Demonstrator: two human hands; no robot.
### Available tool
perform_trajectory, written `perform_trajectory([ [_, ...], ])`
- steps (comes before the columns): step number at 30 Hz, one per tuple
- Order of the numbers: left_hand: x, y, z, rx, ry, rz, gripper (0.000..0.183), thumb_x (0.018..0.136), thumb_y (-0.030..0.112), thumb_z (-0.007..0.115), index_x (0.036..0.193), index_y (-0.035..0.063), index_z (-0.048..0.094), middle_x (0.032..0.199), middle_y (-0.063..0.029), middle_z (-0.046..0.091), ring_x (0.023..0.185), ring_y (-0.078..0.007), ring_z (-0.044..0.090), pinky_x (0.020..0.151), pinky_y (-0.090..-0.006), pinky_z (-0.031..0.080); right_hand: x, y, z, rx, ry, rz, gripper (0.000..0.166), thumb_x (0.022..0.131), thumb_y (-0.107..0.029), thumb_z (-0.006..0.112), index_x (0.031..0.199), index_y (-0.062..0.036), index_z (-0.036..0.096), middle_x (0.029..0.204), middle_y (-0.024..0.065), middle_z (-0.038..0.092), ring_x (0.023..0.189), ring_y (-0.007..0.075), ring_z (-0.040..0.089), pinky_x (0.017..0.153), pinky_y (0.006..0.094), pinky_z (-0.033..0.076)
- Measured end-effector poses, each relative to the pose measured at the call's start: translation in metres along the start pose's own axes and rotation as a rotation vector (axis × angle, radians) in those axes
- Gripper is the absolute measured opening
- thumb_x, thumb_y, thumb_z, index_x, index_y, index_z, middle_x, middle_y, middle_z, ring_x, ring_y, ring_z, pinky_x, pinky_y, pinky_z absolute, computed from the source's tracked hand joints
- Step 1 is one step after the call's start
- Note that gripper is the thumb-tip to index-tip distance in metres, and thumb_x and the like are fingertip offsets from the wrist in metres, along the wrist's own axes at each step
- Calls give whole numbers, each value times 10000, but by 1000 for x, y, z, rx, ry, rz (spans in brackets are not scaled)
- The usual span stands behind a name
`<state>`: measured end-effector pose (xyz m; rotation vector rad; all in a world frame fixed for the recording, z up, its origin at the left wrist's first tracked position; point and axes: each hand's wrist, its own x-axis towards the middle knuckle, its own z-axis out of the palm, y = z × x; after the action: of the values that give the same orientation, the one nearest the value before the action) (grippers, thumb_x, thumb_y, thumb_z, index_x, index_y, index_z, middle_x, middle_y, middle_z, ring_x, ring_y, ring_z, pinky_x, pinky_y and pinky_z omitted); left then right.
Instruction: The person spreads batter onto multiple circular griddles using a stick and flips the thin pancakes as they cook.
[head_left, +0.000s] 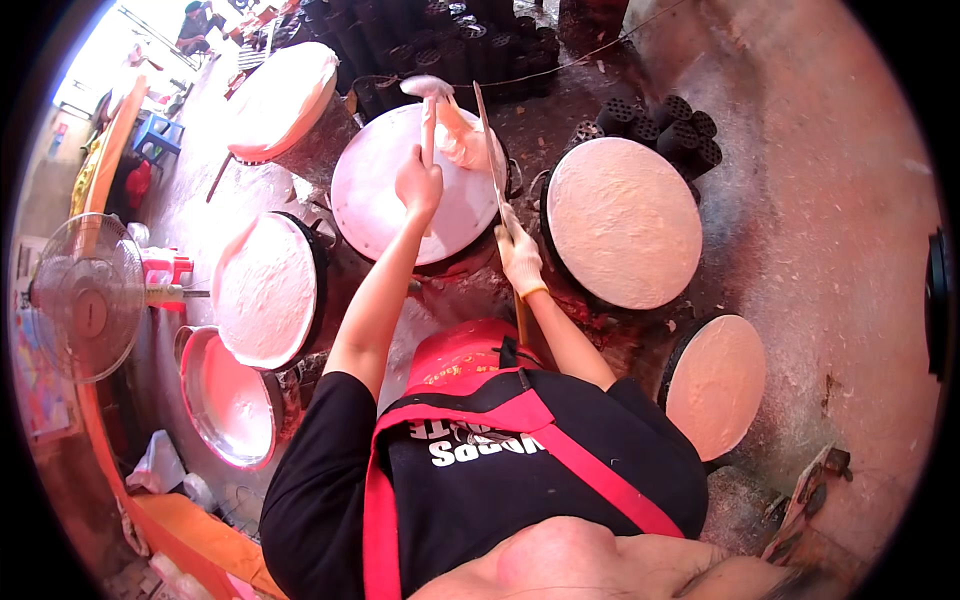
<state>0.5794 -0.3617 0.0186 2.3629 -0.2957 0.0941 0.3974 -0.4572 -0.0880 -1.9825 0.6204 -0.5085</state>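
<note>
My bare left hand (420, 182) is closed around the pale handle of a tool (428, 124) whose rounded, whitish head is at the far end. It is above a round, pale griddle plate (375, 202). On my right hand (520, 259) is a white knitted glove with a yellow cuff; it grips a long, thin, flat tool (491, 142), seen nearly edge-on, pointing away from me over the plate's right side. Between the two tools is a soft, pale, dough-like mass (461, 142). Whether either tool touches it I cannot tell.
Round plates covered in pale material stand at right (624, 223), lower right (716, 386), left (266, 289) and upper left (285, 97). Perforated black briquettes (679, 139) are stacked beyond. A standing fan (90, 300) and a red-rimmed pan (229, 405) are at left. A person (198, 28) sits far off.
</note>
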Motion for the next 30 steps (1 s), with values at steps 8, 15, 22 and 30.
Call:
perform_trajectory([
  [8, 28, -41, -73, -45, -69, -23, 159, 734, 81, 542, 854, 66, 645, 745, -143, 616, 702, -311, 611, 650, -409, 449, -16, -42, 0, 1012, -147, 622, 405, 925, -304, 557, 1318, -351, 475, 547, -53, 381, 350, 65, 332, 310, 230, 275],
  [15, -40, -98, -112, -588, -192, -319, 173, 822, 173, 600, 874, 8, 611, 623, -6, 533, 479, -82, 500, 438, -239, 396, -11, -92, 81, 1039, 44, 588, 439, 897, -329, 607, 1312, -270, 474, 548, -46, 396, 351, 77, 354, 308, 246, 289],
  [22, -140, -91, -175, -1379, -288, -712, 241, 928, 224, 545, 763, 135, 393, 541, 79, 298, 400, -43, 286, 368, -216, 243, 56, -102, 112, 822, -209, 582, 221, 941, -237, 513, 1159, -209, 538, 545, -33, 417, 352, 78, 349, 310, 251, 294],
  [30, -206, -157, -211, -1201, -201, -954, 147, 879, 143, 607, 845, 72, 483, 620, 32, 394, 506, -62, 382, 415, -214, 314, -27, -73, 63, 795, 34, 688, 364, 887, -309, 625, 1243, -343, 557, 498, -56, 387, 304, 78, 303, 288, 249, 252],
])
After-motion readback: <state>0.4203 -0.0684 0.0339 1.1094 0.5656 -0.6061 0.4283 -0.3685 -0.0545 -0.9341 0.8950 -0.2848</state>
